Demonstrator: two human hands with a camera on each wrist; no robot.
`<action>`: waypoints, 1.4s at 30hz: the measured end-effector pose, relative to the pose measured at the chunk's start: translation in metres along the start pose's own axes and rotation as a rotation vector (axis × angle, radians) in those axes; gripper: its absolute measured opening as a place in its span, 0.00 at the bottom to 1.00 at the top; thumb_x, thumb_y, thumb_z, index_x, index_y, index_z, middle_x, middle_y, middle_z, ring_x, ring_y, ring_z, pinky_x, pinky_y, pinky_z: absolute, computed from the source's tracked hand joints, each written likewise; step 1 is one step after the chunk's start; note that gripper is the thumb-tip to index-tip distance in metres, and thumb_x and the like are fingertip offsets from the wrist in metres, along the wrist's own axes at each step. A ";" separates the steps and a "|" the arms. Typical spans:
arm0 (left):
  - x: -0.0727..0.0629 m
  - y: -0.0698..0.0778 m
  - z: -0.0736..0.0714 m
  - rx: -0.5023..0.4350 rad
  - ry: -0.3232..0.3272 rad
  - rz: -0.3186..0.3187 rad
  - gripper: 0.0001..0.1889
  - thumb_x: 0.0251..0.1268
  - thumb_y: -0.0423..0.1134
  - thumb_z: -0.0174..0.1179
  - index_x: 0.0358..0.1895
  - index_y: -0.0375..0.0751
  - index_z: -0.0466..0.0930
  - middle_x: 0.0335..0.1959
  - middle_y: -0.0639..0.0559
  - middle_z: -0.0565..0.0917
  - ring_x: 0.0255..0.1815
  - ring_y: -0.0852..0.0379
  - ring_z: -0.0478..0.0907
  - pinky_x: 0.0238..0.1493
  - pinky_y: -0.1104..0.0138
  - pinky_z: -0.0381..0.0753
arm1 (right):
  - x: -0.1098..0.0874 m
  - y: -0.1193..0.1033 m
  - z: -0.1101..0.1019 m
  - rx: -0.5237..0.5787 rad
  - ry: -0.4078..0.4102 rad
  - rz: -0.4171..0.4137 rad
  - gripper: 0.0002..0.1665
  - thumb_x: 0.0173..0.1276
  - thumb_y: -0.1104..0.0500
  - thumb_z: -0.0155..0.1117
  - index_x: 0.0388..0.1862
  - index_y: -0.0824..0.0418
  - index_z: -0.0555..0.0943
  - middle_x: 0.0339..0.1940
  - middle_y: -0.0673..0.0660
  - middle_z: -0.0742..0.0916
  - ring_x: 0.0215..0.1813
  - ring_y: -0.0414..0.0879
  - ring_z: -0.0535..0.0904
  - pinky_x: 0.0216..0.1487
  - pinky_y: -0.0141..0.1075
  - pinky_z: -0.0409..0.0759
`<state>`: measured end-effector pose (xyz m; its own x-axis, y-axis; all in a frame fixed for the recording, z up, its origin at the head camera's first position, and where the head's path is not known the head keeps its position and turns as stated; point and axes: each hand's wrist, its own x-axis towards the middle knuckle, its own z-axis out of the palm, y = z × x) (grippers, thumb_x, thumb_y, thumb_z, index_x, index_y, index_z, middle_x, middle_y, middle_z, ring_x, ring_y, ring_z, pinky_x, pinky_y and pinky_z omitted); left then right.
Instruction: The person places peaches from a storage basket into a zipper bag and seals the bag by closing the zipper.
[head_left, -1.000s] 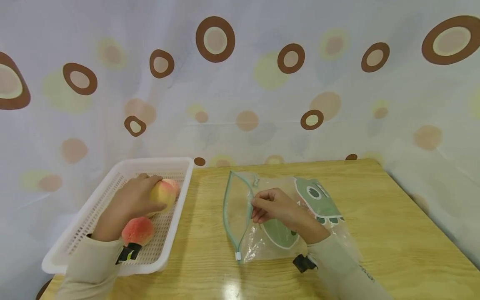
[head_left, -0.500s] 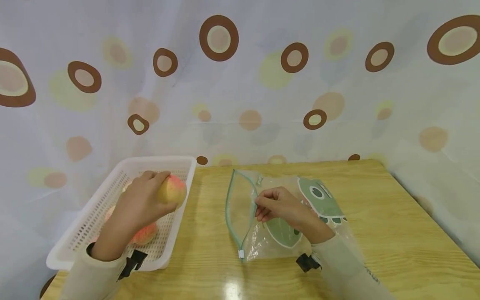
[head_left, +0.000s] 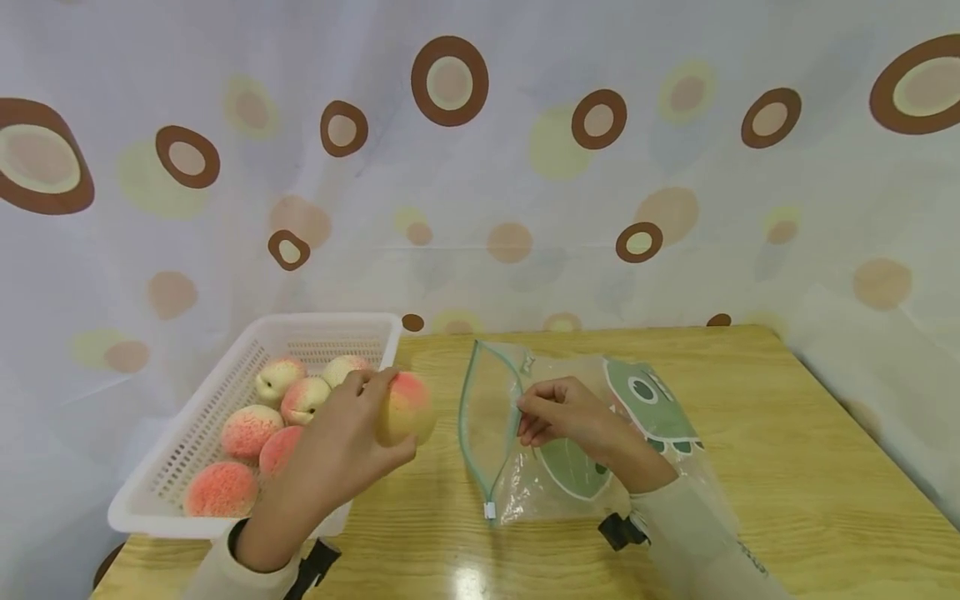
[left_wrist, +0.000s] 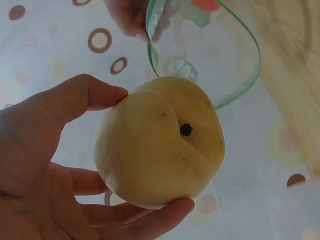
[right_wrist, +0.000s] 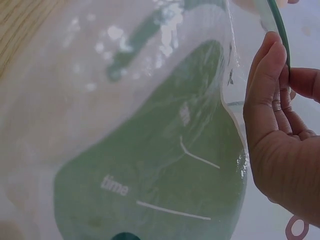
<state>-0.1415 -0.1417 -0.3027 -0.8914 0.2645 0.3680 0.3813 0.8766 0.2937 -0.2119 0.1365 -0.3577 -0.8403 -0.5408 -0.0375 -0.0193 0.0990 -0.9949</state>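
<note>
My left hand (head_left: 337, 454) grips a yellow peach with a red blush (head_left: 408, 410), held above the table just right of the basket. In the left wrist view the thumb and fingers curl round that peach (left_wrist: 150, 145), whose dark stem pit faces the camera. The clear zip bag (head_left: 573, 471) with green printing lies on the table, its green-edged mouth spread toward the peach. Fingers and thumb of my right hand (head_left: 570, 418) pinch the mouth's edge, also seen in the right wrist view, where the hand (right_wrist: 280, 110) holds the green strip. A reddish patch shows through the bag.
A white plastic basket (head_left: 168, 527) stands at the left of the wooden table (head_left: 420, 542). Several peaches (head_left: 251, 431) lie in it, partly hidden by my left arm. A white slider (head_left: 490, 510) sits at the bag's near corner. A patterned curtain (head_left: 450, 183) hangs behind.
My left hand has lifted the peach out of the basket and carried it right, toward the bag's mouth. The right hand keeps its pinch on the bag edge. The view has shifted slightly.
</note>
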 end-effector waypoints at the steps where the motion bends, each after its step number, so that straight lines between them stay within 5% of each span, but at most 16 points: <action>1: -0.001 0.004 0.004 -0.007 -0.003 0.001 0.36 0.47 0.44 0.67 0.62 0.33 0.70 0.51 0.36 0.77 0.43 0.44 0.79 0.39 0.56 0.80 | 0.000 0.000 0.000 0.000 0.002 0.003 0.14 0.73 0.59 0.53 0.31 0.68 0.78 0.26 0.54 0.84 0.28 0.43 0.82 0.32 0.33 0.83; 12: -0.001 0.031 0.062 -0.299 0.001 -0.043 0.39 0.51 0.40 0.69 0.66 0.28 0.64 0.56 0.34 0.74 0.48 0.44 0.77 0.41 0.57 0.82 | 0.000 0.001 0.000 -0.027 0.007 0.013 0.15 0.73 0.57 0.54 0.32 0.68 0.78 0.26 0.54 0.85 0.28 0.44 0.83 0.33 0.34 0.83; 19: 0.008 0.030 0.091 -0.411 -0.043 -0.054 0.38 0.54 0.40 0.68 0.66 0.27 0.63 0.60 0.32 0.72 0.50 0.43 0.76 0.45 0.54 0.79 | 0.001 0.001 -0.001 -0.020 -0.001 0.007 0.14 0.73 0.58 0.54 0.33 0.69 0.78 0.26 0.54 0.85 0.28 0.43 0.83 0.33 0.33 0.83; 25: 0.016 0.026 0.113 -0.507 -0.122 -0.017 0.38 0.56 0.39 0.67 0.67 0.29 0.61 0.60 0.34 0.71 0.45 0.49 0.74 0.35 0.64 0.77 | 0.000 0.001 -0.002 -0.020 -0.004 -0.008 0.14 0.73 0.59 0.53 0.34 0.70 0.78 0.27 0.54 0.85 0.29 0.44 0.83 0.33 0.34 0.83; 35: 0.024 0.023 0.141 -0.466 -0.179 0.145 0.36 0.52 0.31 0.70 0.65 0.33 0.65 0.61 0.37 0.69 0.59 0.42 0.71 0.57 0.52 0.74 | 0.001 0.000 0.001 0.008 -0.027 -0.021 0.13 0.73 0.61 0.54 0.33 0.69 0.78 0.26 0.54 0.85 0.28 0.43 0.83 0.32 0.33 0.82; 42: 0.019 0.022 0.153 -0.351 -0.186 0.174 0.32 0.49 0.29 0.71 0.61 0.31 0.70 0.55 0.36 0.72 0.54 0.42 0.74 0.55 0.53 0.77 | -0.002 0.006 0.004 0.019 -0.041 -0.001 0.13 0.72 0.62 0.55 0.32 0.71 0.78 0.25 0.55 0.85 0.27 0.43 0.83 0.32 0.33 0.83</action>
<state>-0.1875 -0.0553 -0.4245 -0.8233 0.4925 0.2822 0.5612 0.6313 0.5353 -0.2084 0.1342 -0.3642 -0.8174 -0.5747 -0.0397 -0.0099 0.0830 -0.9965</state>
